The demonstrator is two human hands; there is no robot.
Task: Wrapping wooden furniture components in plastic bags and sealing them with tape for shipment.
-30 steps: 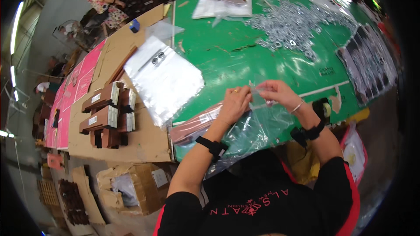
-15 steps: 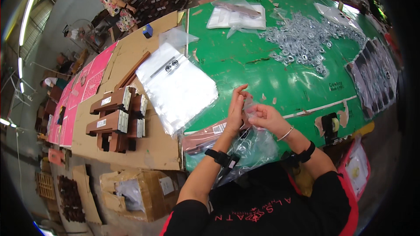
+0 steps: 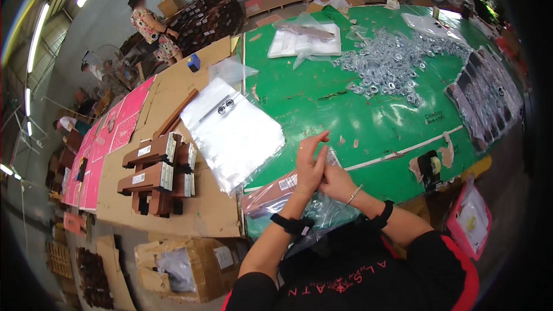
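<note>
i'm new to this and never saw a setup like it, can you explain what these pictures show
There's no robot here: these are a person's bare left hand and right hand. The view comes from a wide fisheye camera worn on the head, looking down, so straight edges bend.

The hands are close together over clear plastic; what the fingers grip is hidden. Beside the left hand lies a long brown piece.

On the green tabletop is a heap of small shiny pieces. To the left are a stack of clear bags and, on cardboard, stacked brown parts.
</note>
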